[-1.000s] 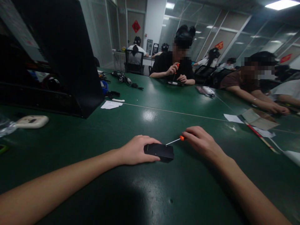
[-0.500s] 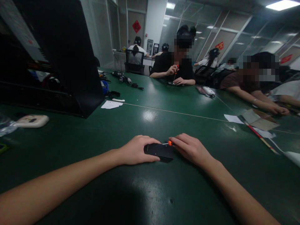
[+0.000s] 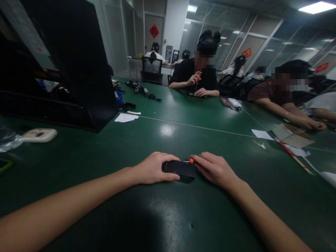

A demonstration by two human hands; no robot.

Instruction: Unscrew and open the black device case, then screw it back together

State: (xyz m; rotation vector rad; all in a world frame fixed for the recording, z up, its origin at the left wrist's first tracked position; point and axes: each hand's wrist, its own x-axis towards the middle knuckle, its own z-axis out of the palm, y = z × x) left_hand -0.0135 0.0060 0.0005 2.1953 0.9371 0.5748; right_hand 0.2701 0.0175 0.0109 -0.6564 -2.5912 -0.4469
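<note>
Green table (image 3: 183,217) fills the near view, with one flat black device (image 3: 180,169) lying on it, long axis left to right. Left hand (image 3: 152,168) grips its left end; right hand (image 3: 214,169) pinches one orange-handled screwdriver (image 3: 191,160) at the device's right end, its tip hidden.

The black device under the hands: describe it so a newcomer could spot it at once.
On the big green table, look at the near middle, where the person's two forearms meet. The left hand steadies a flat black device, and the right hand holds an orange-handled screwdriver at its far edge. It is the only dark slab gripped between hands here.
</note>
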